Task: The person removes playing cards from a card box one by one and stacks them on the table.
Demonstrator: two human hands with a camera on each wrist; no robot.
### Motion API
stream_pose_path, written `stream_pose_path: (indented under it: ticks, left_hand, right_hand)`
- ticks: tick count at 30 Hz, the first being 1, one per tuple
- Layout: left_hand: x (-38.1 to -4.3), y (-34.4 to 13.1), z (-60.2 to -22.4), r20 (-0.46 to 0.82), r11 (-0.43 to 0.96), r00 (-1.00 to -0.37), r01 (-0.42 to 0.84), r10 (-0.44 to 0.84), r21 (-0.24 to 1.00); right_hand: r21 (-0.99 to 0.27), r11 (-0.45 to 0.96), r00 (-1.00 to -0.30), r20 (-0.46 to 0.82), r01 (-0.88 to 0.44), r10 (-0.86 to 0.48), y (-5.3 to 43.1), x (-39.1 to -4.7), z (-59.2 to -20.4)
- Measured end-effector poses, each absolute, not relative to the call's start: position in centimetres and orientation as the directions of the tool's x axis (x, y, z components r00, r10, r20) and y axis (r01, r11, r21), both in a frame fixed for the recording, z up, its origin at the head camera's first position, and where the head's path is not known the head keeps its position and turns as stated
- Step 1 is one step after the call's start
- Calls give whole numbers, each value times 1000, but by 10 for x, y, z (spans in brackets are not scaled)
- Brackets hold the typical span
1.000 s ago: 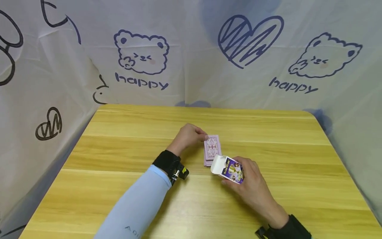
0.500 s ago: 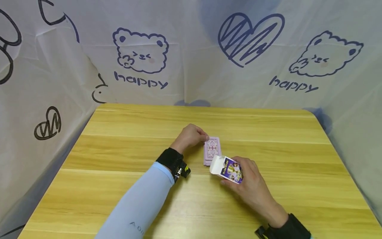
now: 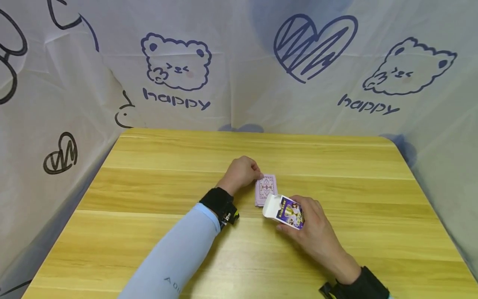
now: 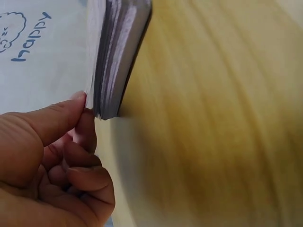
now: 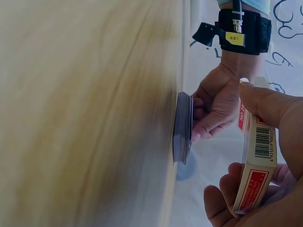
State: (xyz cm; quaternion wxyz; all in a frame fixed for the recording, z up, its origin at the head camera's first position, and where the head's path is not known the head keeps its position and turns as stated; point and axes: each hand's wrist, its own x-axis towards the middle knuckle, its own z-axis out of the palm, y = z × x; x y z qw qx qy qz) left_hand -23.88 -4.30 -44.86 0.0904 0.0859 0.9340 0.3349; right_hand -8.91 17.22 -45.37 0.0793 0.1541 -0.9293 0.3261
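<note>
A stack of playing cards [image 3: 266, 187] with a pink patterned back lies on the wooden table, its layered edges plain in the left wrist view. At the stack's far left corner, my left hand [image 3: 242, 172] pinches the edge of the top card between thumb and forefinger; how many cards are in that pinch I cannot tell. My right hand [image 3: 317, 232] grips a small white and purple card box [image 3: 290, 213], tilted, its open white end facing the stack's near end. A barcode marks the narrow side of the box [image 5: 258, 146] in the right wrist view.
The wooden table [image 3: 149, 241] extends around both hands. Behind and beside it hangs a pale cloth [image 3: 246, 83] with drawn bears, hearts and lettering. Each wrist wears a black strap [image 3: 218, 203] with a small camera.
My left hand has drawn the top card slightly toward me, and it now sits more squarely over the stack. The right hand and the box have stayed nearly still.
</note>
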Motion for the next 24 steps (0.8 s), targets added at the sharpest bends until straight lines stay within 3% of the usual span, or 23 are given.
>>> stream_pose_path:
  ticks: [24]
  left_hand:
    - [-234,-51,-447,-83,746,-984,64,159,663]
  right_hand:
    - [-587,766,-964,179,-264,-196,179,-101,-452]
